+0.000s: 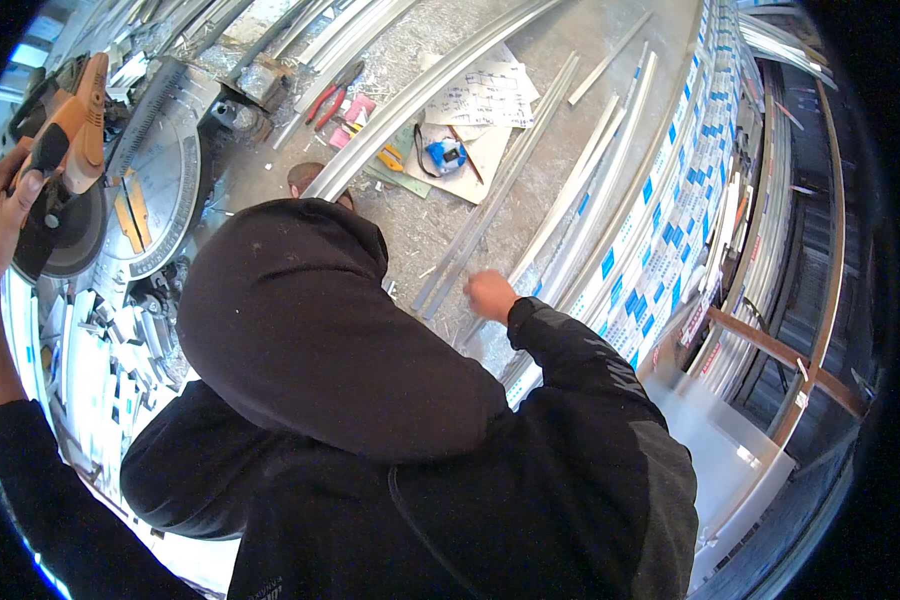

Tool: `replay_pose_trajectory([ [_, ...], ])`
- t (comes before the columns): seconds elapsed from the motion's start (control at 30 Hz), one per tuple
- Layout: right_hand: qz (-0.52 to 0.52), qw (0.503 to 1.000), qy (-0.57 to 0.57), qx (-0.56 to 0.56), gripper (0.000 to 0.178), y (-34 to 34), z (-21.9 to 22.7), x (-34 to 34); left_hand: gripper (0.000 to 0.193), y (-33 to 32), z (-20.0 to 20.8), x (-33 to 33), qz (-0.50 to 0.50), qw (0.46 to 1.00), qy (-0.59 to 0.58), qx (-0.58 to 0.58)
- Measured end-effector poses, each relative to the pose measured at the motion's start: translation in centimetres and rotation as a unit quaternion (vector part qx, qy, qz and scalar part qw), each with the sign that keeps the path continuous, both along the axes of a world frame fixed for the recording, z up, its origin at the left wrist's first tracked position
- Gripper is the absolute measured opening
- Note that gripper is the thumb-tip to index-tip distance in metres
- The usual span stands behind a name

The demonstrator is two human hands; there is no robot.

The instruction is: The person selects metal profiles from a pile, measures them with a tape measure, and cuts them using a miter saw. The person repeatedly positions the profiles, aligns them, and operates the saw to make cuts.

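My left arm, in a black sleeve, reaches up along the left edge. Its hand (3, 215) has fingers and thumb curled against the orange and black body of a miter saw (88, 135). The round blade (70, 235) sits just below that hand, over the saw's metal turntable with its curved scale (178, 205). My right hand is not in view. Directly before me bends a co-worker in a black hooded jacket (370, 350), covering much of the middle. That person's right hand (492, 296) is closed beside long metal profiles (505, 190).
Pliers with red handles (328, 100), a yellow utility knife (390, 158), a blue tape measure (445, 155) and written papers (485, 95) lie on the dusty work surface. Long profiles with blue-and-white film (660, 220) line the right. Offcuts (90, 360) pile below the saw.
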State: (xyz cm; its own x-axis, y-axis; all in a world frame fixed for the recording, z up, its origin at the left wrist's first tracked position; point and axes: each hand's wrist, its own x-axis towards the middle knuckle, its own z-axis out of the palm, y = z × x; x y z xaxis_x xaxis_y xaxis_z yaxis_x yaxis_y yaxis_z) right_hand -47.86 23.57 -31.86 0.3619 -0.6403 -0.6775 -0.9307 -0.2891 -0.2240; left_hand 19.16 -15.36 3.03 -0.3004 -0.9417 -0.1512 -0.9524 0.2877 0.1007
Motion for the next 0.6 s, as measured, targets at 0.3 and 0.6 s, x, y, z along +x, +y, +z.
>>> replay_pose_trajectory([
  [0.3,0.083,0.985,-0.018,-0.152,0.008,-9.4,-1.8,1.3,0.1,1.0,1.1,-0.7,0.06,0.997,0.04,0.024],
  [0.6,0.123,0.975,-0.1,-0.158,0.016,-11.2,-1.6,-2.2,0.094,1.2,1.3,-3.8,0.029,0.991,0.126,0.024],
])
